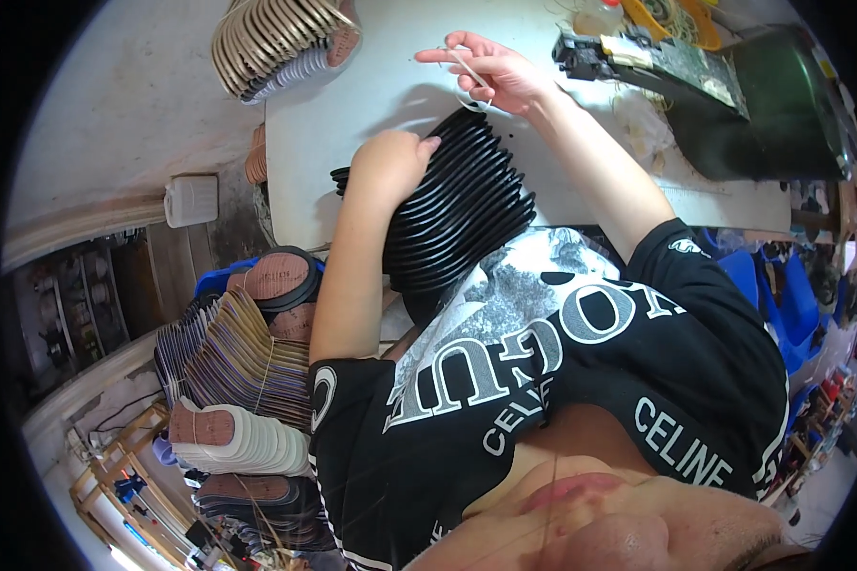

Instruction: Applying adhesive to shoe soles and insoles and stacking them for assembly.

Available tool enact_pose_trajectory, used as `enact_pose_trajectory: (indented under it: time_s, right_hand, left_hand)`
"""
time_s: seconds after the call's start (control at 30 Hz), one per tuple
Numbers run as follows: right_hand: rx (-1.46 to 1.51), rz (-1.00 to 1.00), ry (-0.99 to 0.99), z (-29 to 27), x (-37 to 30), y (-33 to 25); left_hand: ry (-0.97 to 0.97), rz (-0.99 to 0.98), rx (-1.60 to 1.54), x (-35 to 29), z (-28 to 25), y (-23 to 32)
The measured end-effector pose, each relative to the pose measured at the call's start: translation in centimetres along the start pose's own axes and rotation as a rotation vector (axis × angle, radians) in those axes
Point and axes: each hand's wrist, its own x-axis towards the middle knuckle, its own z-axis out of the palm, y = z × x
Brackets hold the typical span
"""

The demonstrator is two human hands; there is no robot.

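Note:
A tall stack of black shoe soles (457,205) stands at the near edge of the white table, leaning against my body. My left hand (390,167) is closed round its far left side, thumb on top; the other fingers are hidden behind it. Beyond the stack's far end, my right hand (505,74) is raised above the table. A thin pale band (468,68), rubber or string, is looped on its fingers, and part of the loop hangs by the end of the stack. The index finger points left while the other fingers bend round the band.
At the far left of the white table (305,190) lies a bundle of tan-edged soles (276,43). A dark green machine (771,105) stands at right, near a yellow basket (686,24) of bands. Tied sole bundles (243,352) are piled beside my left arm. Blue chairs (786,300) stand behind right.

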Motion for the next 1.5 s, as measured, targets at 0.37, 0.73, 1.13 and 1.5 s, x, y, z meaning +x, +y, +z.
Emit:
enact_pose_trajectory:
  time_s: [0.37, 0.73, 1.13, 1.5]
  right_hand:
    - [-1.464, 0.265, -0.085, 0.6, -0.2, 0.8]
    - [-1.630, 0.485, -0.097, 0.9, 0.1, 1.0]
    - [-1.449, 0.667, -0.094, 0.0, -5.1, -0.3]
    - [-0.862, 0.566, -0.233, 2.4, -12.7, 4.3]
  left_hand:
    - [-0.250, 0.234, -0.800, 2.8, -1.4, -2.1]
    - [-0.354, 0.100, -0.471, 5.8, -0.1, -2.7]
    - [-0.575, -0.307, -0.477, 2.3, -0.1, -6.7]
    - [-0.211, -0.257, -0.856, -6.6, 3.1, -8.2]
